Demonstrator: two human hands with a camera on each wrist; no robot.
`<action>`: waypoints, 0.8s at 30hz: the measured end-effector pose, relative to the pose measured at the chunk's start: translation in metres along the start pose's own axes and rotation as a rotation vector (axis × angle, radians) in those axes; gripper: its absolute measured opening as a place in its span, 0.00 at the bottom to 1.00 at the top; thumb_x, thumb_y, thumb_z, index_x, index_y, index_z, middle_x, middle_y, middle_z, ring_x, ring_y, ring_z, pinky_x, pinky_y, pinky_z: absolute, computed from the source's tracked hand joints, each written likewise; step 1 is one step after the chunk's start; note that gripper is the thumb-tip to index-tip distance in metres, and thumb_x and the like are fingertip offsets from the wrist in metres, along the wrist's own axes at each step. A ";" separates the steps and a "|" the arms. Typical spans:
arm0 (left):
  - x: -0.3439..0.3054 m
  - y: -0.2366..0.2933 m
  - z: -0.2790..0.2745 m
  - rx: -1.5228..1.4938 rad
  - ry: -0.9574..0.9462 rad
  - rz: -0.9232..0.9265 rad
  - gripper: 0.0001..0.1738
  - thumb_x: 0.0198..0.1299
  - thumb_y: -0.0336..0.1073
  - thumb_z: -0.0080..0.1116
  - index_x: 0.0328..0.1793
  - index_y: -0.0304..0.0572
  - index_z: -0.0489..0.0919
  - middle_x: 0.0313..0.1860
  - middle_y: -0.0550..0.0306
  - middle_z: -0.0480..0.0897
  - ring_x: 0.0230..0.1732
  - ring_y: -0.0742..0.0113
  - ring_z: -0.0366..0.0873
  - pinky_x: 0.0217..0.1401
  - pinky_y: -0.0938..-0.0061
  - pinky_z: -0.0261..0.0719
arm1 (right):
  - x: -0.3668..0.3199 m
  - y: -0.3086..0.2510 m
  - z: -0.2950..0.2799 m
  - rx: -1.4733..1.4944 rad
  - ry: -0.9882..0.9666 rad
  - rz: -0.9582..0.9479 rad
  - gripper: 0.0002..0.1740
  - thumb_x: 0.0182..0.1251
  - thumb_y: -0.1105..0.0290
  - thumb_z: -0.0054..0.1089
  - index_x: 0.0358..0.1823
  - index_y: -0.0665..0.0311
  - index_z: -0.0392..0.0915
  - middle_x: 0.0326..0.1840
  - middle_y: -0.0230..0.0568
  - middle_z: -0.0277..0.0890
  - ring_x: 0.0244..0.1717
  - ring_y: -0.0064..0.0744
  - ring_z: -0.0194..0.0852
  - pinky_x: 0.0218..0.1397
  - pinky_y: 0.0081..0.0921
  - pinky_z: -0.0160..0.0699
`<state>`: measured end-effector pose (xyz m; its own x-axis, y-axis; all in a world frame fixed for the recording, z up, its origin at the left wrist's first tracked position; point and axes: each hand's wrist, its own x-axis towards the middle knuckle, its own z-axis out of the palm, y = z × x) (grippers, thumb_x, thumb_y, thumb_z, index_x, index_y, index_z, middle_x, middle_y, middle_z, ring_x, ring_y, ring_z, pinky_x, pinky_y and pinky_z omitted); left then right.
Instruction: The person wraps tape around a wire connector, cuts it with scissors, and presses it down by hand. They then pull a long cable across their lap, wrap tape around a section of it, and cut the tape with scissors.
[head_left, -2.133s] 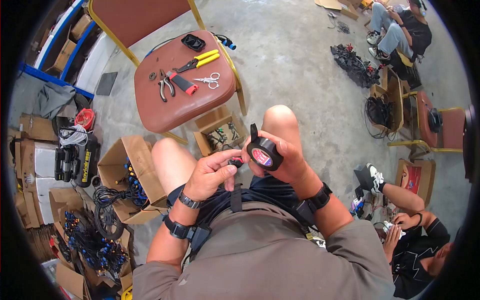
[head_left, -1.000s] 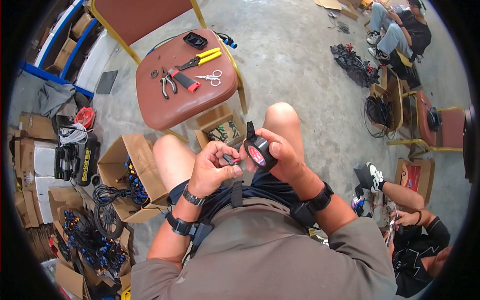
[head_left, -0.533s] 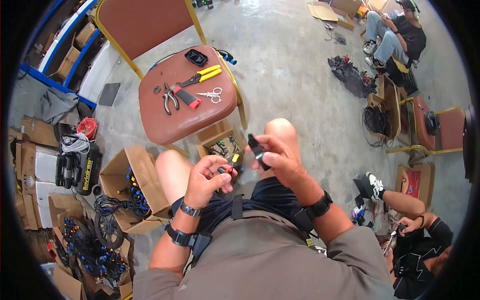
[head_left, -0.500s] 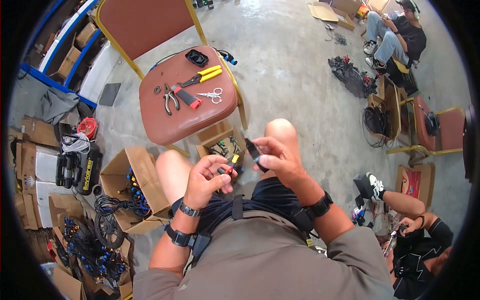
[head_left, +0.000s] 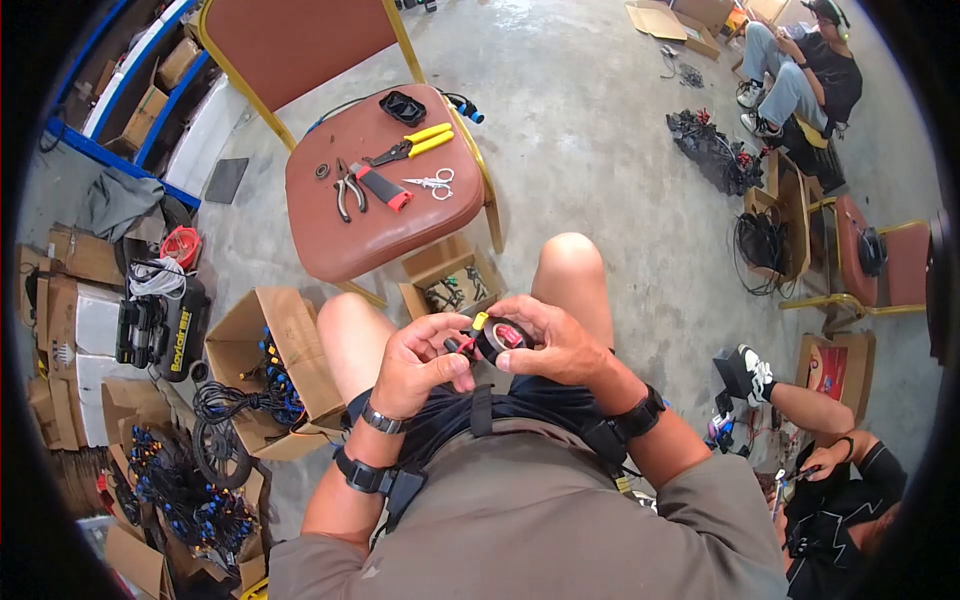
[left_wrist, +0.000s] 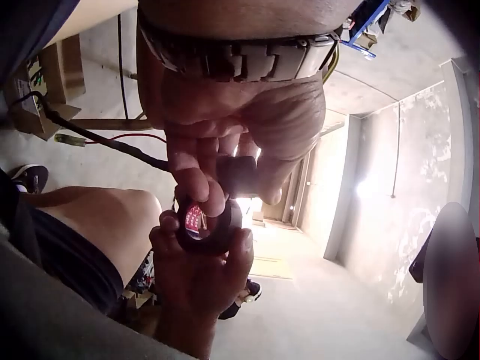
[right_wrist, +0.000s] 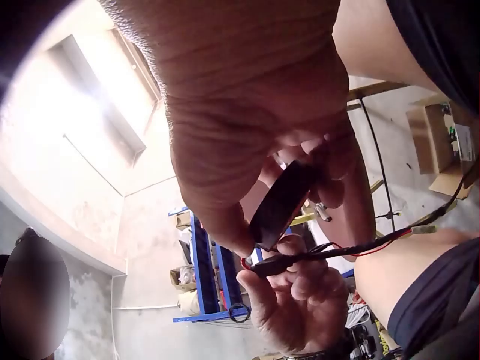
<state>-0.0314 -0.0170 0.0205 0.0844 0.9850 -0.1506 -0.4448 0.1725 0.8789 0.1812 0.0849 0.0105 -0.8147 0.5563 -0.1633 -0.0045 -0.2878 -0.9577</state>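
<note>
Between the knees, the left hand (head_left: 415, 365) pinches a dark cable end with red wire; the right wrist view shows the black cable (right_wrist: 330, 255) running from its fingers. The right hand (head_left: 560, 345) grips a roll of black tape (head_left: 505, 338) by its rim, close against the left fingers. A yellow connector (head_left: 480, 321) shows at the tape's upper left edge. In the left wrist view the left fingertips overlap the tape roll (left_wrist: 210, 231). In the right wrist view the roll (right_wrist: 283, 204) is edge-on, just above the cable.
Ahead, a chair seat (head_left: 385, 225) bears pliers (head_left: 350, 190), yellow-handled strippers (head_left: 430, 139), scissors (head_left: 440, 183) and a red-black tool (head_left: 383, 187). An open box (head_left: 430, 262) sits beyond the knees, another (head_left: 250, 350) at the left. People sit at the right.
The right hand has brought the tape from apart on the right to the left hand, turning its labelled face into view. The left hand keeps its hold on the cable end.
</note>
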 end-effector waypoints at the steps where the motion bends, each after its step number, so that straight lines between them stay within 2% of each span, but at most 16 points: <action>1: -0.001 -0.001 0.000 -0.001 0.001 -0.004 0.24 0.60 0.29 0.67 0.63 0.37 0.75 0.42 0.49 0.84 0.30 0.67 0.84 0.31 0.76 0.85 | 0.000 0.001 -0.001 0.003 0.001 0.003 0.33 0.58 0.64 0.71 0.62 0.71 0.69 0.52 0.40 0.75 0.55 0.27 0.73 0.61 0.26 0.72; 6: 0.000 0.001 0.002 0.002 0.016 -0.035 0.23 0.60 0.29 0.67 0.61 0.37 0.76 0.41 0.51 0.85 0.30 0.67 0.84 0.31 0.77 0.84 | -0.001 -0.001 -0.003 -0.133 0.016 -0.029 0.33 0.56 0.63 0.72 0.61 0.70 0.71 0.52 0.43 0.76 0.55 0.30 0.74 0.60 0.27 0.72; 12: 0.002 -0.004 0.002 0.008 0.004 -0.019 0.18 0.60 0.28 0.66 0.57 0.37 0.78 0.38 0.53 0.86 0.29 0.68 0.84 0.31 0.77 0.83 | -0.003 0.001 -0.010 -0.146 -0.006 -0.061 0.33 0.56 0.63 0.72 0.61 0.70 0.71 0.52 0.44 0.76 0.55 0.31 0.75 0.60 0.27 0.73; 24: 0.004 -0.005 0.000 0.016 0.037 -0.002 0.14 0.62 0.30 0.66 0.54 0.41 0.80 0.38 0.53 0.86 0.28 0.68 0.84 0.30 0.77 0.83 | -0.007 -0.004 -0.007 -0.054 -0.053 -0.035 0.33 0.58 0.65 0.69 0.64 0.71 0.70 0.55 0.42 0.75 0.57 0.27 0.72 0.63 0.26 0.70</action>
<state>-0.0285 -0.0143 0.0158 0.0523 0.9842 -0.1689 -0.4301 0.1748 0.8857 0.1913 0.0877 0.0137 -0.8440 0.5232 -0.1184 -0.0031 -0.2253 -0.9743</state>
